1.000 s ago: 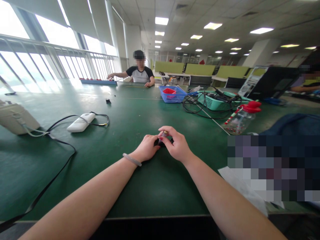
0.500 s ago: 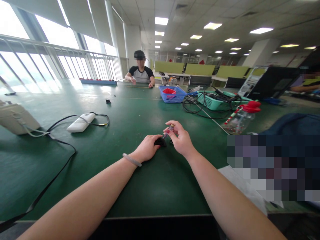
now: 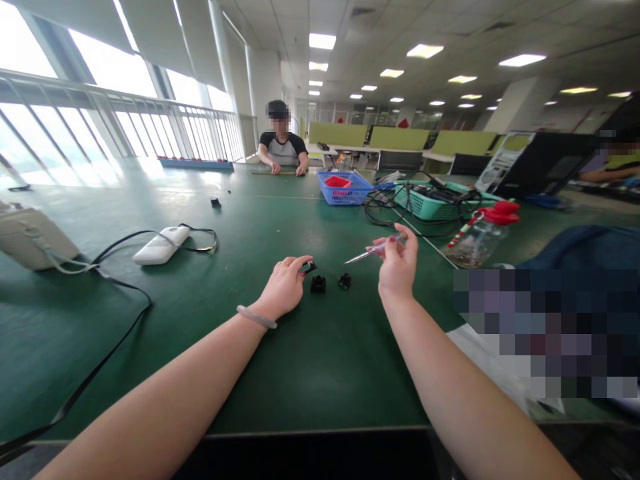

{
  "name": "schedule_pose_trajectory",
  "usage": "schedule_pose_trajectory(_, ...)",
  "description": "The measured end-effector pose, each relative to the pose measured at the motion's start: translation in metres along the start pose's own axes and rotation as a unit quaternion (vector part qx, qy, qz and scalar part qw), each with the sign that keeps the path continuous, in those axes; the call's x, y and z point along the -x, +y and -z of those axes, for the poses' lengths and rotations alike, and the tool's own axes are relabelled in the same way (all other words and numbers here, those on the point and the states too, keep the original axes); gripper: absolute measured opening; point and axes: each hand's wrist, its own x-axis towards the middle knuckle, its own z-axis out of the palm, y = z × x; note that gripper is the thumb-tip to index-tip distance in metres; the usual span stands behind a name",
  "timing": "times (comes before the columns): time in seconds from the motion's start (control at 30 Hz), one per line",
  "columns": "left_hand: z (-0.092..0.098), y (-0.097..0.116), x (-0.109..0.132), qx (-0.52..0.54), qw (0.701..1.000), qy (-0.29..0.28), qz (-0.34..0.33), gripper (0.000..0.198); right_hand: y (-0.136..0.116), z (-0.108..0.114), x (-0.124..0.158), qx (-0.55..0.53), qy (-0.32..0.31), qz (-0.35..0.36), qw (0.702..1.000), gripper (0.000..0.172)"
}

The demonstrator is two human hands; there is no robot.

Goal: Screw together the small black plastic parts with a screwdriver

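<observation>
My right hand (image 3: 399,263) is closed round a slim screwdriver (image 3: 367,253) with a clear handle, its metal tip pointing left above the green table. A small black part (image 3: 311,267) is pinched between the thumb and fingers of my left hand (image 3: 286,287). Just right of that hand, a black square housing (image 3: 318,284) rests on the tabletop, touched by neither hand. Another small black piece (image 3: 345,281) lies beside it, below the screwdriver's tip. What exactly these black parts are is too small to make out.
A white device (image 3: 163,245) with a black strap lies to the left. Farther back stand a blue basket (image 3: 345,193) and a green basket (image 3: 425,205) with black cables. A red-capped bottle (image 3: 477,240) is at the right. Across the table sits a person (image 3: 283,148).
My right hand has lifted the screwdriver away to the right. My left hand has shifted slightly left with a black part pinched in it, and the square housing has come into sight.
</observation>
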Motion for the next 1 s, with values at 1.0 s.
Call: schedule_pose_trajectory(1.0, -0.003, 0.014, 0.006, -0.049, 0.991, -0.113, -0.056, 0.053, -0.001, -0.011, 0.021, 0.038, -0.177, -0.049, 0.982, 0.033)
